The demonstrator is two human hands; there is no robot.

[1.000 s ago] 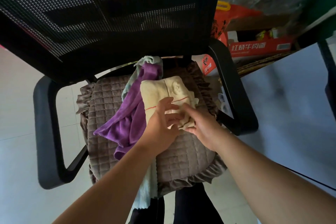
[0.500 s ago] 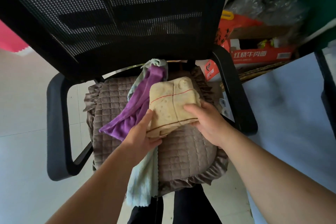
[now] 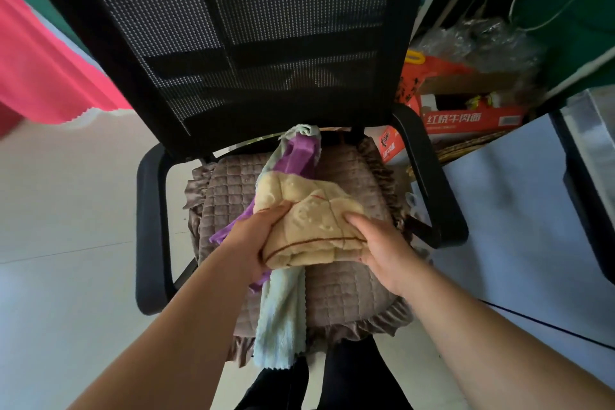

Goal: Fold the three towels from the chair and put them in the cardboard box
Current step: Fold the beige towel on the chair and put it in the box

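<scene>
Left hand (image 3: 248,245) and right hand (image 3: 382,251) both clamped on opposite sides of folded cream terry towel (image 3: 307,221), held just above quilted brown seat cushion (image 3: 346,280), likely keeping the fold intact for carrying.

A black mesh chair (image 3: 233,27) carries a quilted brown cushion (image 3: 342,289); a pale blue towel (image 3: 281,319) and purple towel (image 3: 301,156) run across it from 12 to 6 o'clock.

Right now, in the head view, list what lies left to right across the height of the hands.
Left armrest → purple towel → left hand → folded yellow towel → right hand → right armrest.
</scene>
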